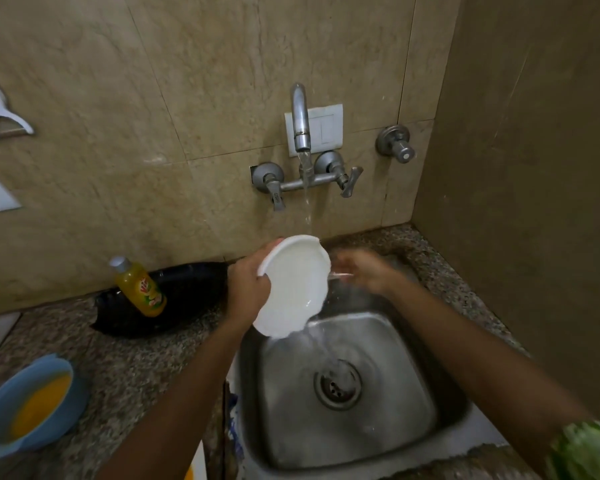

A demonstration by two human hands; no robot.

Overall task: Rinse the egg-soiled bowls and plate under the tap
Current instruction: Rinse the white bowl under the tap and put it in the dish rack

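— Hands first: what is each one doing?

— Her or his left hand [248, 285] grips the rim of a white scalloped plastic bowl [293, 289], thumb over the edge, tilted over the square steel sink [413, 382]. That bowl sits right under the stream from the wall-mounted chrome tap [300, 123], and water sheets off its lower lip toward the drain. The right hand [364, 271] is just beside the bowl's far edge, blurred (mid-motion, I'd judge), so I cannot tell whether its fingers are spread or curled.

— So which step is this?

— Rinsing one bowl, I think; its inside already looks white. A round blue bowl with yellow egg residue [32, 403] waits on the speckled granite table [129, 358], well apart from the sink, untouched.

— And next?

— Probably setting the white one aside and fetching the blue one. No plate is visible. A yellow dish-soap bottle [139, 287] stands near the wall.
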